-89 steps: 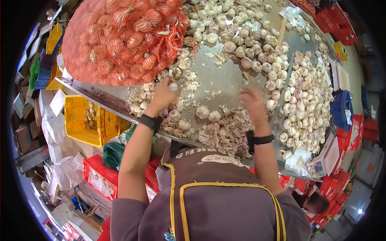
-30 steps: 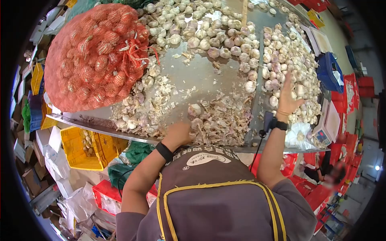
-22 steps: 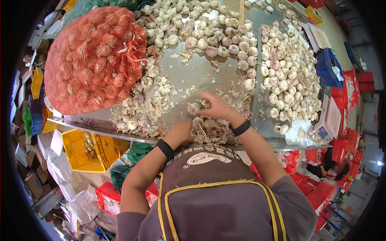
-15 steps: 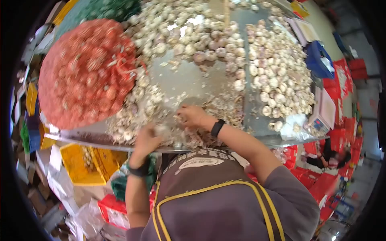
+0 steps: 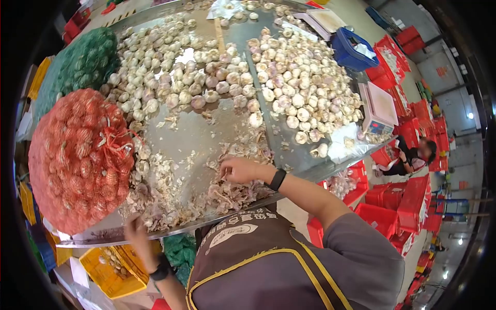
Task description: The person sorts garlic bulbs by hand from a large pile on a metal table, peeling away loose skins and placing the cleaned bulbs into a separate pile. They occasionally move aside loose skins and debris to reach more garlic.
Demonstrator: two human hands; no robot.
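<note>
My right hand [image 5: 241, 169] is over a heap of dry garlic skins [image 5: 235, 195] on the metal table [image 5: 178, 135]. Its fingers curl downward, and what they hold, if anything, is hidden. At the table's front edge my left hand [image 5: 136, 235] is smeared by motion, beside more loose skins [image 5: 160, 209], so its fingers are unclear. Garlic bulbs [image 5: 181, 77] lie spread beyond both hands. Across a raised metal strip [image 5: 263, 98], another pile of bulbs [image 5: 305, 82] covers the right side.
A red net sack of garlic [image 5: 80, 163] bulges at the left, with a green net sack [image 5: 85, 59] behind it. On the right are a scale [image 5: 380, 108] and a blue basket [image 5: 351, 50]. Below the edge is a yellow crate [image 5: 111, 274]. A person [image 5: 413, 157] is among red crates [image 5: 385, 199].
The view has turned, shifting the table leftward. My hands were close together over the skins; now they are farther apart, my left hand out at the front edge near the red sack.
</note>
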